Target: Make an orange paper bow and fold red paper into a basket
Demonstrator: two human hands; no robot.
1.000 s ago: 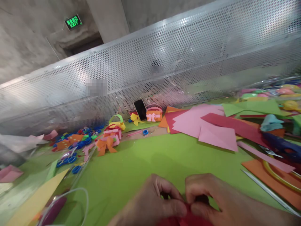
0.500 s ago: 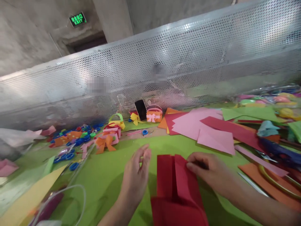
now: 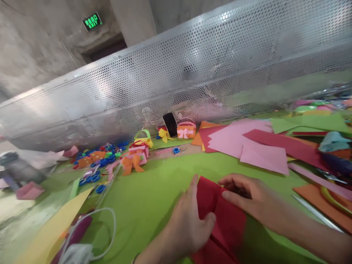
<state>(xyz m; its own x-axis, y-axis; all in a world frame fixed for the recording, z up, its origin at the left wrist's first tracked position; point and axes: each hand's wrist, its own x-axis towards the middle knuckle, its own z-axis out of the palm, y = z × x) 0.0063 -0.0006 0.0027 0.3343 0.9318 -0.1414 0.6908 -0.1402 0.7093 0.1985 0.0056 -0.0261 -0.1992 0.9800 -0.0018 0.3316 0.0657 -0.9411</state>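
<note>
A sheet of folded red paper [image 3: 228, 220] stands tilted over the green table [image 3: 137, 205], its folds meeting along a middle line. My left hand [image 3: 189, 216] holds its left side, thumb across the front and fingers behind the edge. At the upper right edge, my right hand [image 3: 242, 190] pinches the paper between thumb and curled fingers. The lower end of the paper runs out of the picture.
Stacked coloured paper [image 3: 236, 139] lies behind and right, near a silver rod [image 3: 316, 212]. A small orange paper bag [image 3: 186, 131] and a phone [image 3: 170, 124] stand by the perforated metal screen [image 3: 154, 80]. A white cable [image 3: 114, 223] loops at left.
My left hand has moved right from beside the red paper and now grips its left side. The paper has turned, and its folds lie closer together. The view has shifted slightly.
</note>
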